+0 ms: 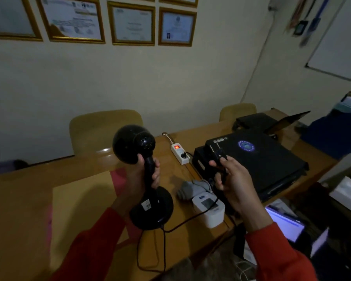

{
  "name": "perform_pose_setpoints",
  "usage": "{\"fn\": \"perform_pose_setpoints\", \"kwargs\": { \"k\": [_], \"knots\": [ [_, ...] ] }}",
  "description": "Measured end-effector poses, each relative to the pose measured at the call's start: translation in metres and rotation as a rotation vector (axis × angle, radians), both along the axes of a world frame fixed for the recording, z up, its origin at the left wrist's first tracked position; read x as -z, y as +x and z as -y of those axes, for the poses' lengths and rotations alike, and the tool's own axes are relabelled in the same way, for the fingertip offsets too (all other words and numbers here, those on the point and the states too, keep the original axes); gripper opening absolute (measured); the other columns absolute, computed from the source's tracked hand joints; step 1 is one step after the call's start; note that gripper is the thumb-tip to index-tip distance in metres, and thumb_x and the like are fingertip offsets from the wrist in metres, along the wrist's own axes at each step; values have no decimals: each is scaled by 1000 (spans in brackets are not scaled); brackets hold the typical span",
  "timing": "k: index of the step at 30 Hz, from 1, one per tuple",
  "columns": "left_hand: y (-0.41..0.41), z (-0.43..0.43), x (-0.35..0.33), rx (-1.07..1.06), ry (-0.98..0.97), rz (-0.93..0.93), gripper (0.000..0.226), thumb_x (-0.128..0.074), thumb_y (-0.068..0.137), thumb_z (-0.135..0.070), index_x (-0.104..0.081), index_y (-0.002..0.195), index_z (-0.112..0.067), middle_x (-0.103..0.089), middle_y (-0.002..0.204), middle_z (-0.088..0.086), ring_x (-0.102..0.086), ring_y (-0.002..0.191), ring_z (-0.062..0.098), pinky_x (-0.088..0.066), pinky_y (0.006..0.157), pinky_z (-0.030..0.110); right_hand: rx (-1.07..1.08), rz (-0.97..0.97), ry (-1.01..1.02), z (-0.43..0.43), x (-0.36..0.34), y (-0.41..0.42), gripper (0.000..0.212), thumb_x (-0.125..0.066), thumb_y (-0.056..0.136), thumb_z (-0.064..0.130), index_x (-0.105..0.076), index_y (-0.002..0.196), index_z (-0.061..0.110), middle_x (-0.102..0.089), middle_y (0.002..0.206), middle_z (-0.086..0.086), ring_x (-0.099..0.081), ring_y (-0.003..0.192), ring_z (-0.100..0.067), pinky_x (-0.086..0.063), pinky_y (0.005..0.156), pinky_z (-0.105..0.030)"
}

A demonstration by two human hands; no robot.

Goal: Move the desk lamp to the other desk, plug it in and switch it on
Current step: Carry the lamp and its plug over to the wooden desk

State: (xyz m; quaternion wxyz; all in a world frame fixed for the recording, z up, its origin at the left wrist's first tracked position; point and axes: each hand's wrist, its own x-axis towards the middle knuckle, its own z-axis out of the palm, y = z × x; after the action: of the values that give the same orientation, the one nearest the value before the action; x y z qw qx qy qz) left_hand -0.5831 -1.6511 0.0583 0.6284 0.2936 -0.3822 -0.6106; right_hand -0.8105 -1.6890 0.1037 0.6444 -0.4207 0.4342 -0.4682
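A black desk lamp (134,145) with a round shade and a round base hangs above the wooden desk (28,195), tilted slightly. My left hand (144,175) is wrapped around its stem. My right hand (229,179) grips the lamp's black plug (217,154), prongs pointing up and away. The black cord (190,218) runs from the base, sags over the desk's front edge and loops back up toward my right hand. A white power strip (179,154) with a lit red switch lies on the desk beyond the plug, one black plug in it.
A closed black laptop (257,159) lies right of the strip. A white blood pressure monitor (209,209) and its grey cuff (193,188) sit near the lamp base. Two tan chairs (101,130) stand behind the desk. A lit screen (284,224) glows at lower right.
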Motion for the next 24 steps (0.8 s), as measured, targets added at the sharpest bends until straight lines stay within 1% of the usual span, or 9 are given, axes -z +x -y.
{"fn": "perform_pose_setpoints", "kwargs": {
  "k": [2,6,9,11,15,16,18,21,24],
  "knots": [
    [0,20,7,-56,-17,12,72,-73,47,-75,-57,70,-9,-48,44,-2,-39,30,11,-30,35,20,-17,5,12,25,5,-5,15,-50,95,19,-64,90,17,-74,74,1,-46,38,-8,-33,31,-18],
    [2,60,20,-104,-7,23,62,-72,52,-73,-64,68,-14,-50,44,-1,-41,30,11,-30,35,20,-66,12,60,77,15,-12,22,-51,93,22,-70,82,24,-75,76,2,-48,41,-7,-35,31,-17],
    [1,87,34,-172,30,44,63,-72,51,-74,-66,68,-14,-50,46,-1,-41,32,11,-30,35,22,-131,-19,104,115,23,-17,23,-51,93,23,-71,81,25,-76,77,2,-48,42,-7,-33,30,-16],
    [-1,101,47,-262,54,27,62,-73,51,-73,-66,68,-14,-52,48,0,-41,32,10,-30,35,21,-172,-23,138,136,26,-20,23,-51,93,23,-70,82,23,-76,76,1,-47,41,-7,-31,30,-16],
    [-9,130,66,-425,103,40,75,-72,51,-75,-58,77,-7,-53,47,-3,-42,33,9,-32,35,18,-280,0,192,179,30,-29,30,-49,95,22,-74,77,26,-76,74,-2,-48,43,-7,-28,30,-14],
    [-11,136,71,-456,122,55,76,-71,50,-77,-58,76,-7,-53,46,-4,-41,33,9,-32,34,18,-300,4,203,189,32,-30,31,-49,95,22,-74,76,26,-75,73,-2,-48,45,-8,-27,31,-14],
    [-15,147,80,-507,146,85,73,-68,49,-80,-61,70,-11,-49,43,-4,-39,32,8,-30,35,18,-325,-26,209,206,37,-30,27,-48,95,21,-72,81,24,-74,72,0,-49,45,-8,-27,32,-15],
    [-21,160,94,-619,179,153,83,-62,48,-85,-53,75,-7,-49,43,-7,-38,33,6,-29,35,18,-375,-70,189,228,48,-29,21,-47,95,20,-67,91,20,-74,71,2,-49,42,-9,-28,30,-15],
    [-22,171,103,-709,217,205,87,-58,47,-88,-52,76,-6,-55,43,-5,-41,33,5,-31,34,16,-389,-44,213,249,58,-27,18,-47,94,18,-65,90,18,-71,72,0,-45,41,-9,-25,28,-15]
  ]
}}
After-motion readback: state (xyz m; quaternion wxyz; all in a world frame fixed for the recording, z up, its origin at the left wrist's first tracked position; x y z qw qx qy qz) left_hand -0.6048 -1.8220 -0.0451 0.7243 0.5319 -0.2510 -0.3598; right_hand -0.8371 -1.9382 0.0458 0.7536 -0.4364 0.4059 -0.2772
